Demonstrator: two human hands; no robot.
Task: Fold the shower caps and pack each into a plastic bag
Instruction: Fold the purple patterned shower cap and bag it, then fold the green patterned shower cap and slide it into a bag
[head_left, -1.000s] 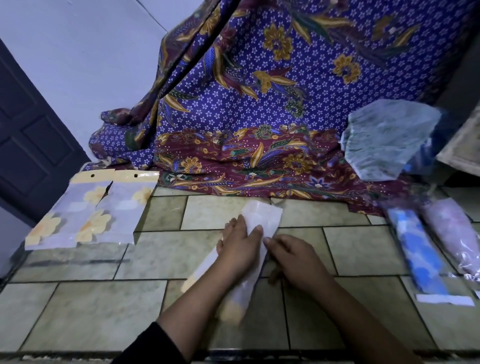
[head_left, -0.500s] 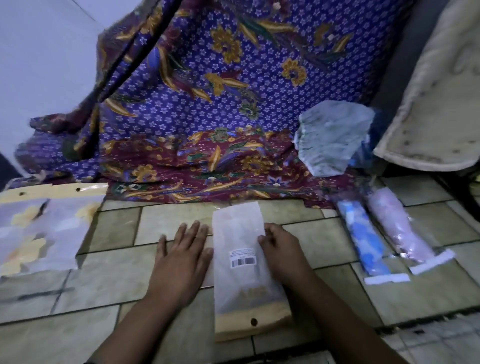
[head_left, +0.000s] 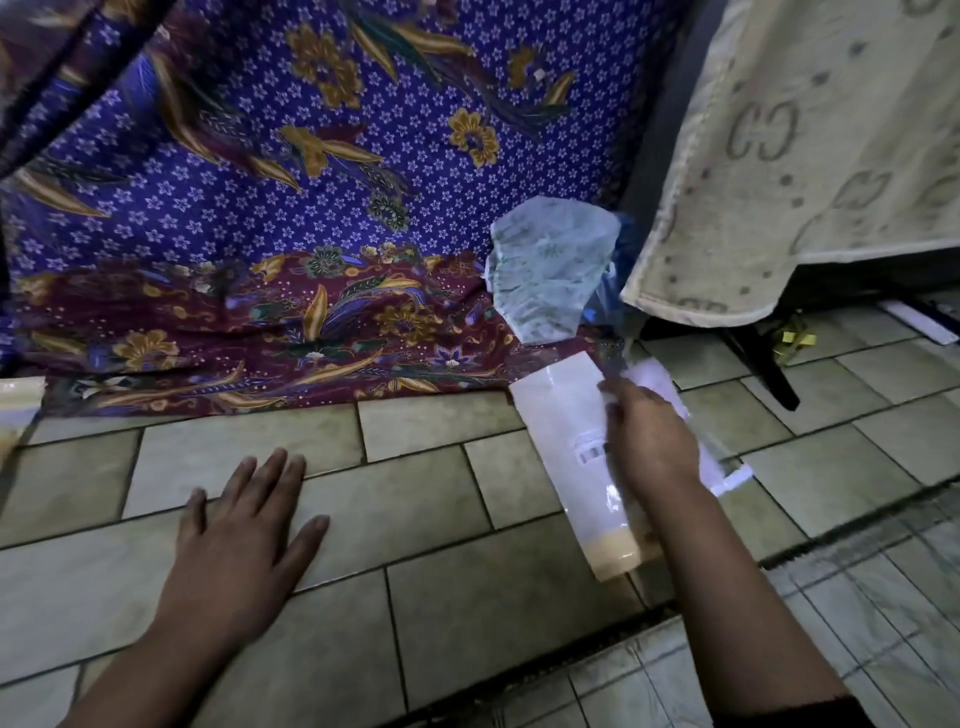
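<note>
Tiled floor (head_left: 415, 519): left hand (head_left: 244, 540) rests flat, fingers spread; right hand (head_left: 649, 447) grips bag (head_left: 561, 426). Set it down flat, uncreased.

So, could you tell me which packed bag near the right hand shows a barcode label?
The white pack with the yellow end, partly under the right hand; its barcode faces up. The pale pack beyond the hand shows no label.
</note>
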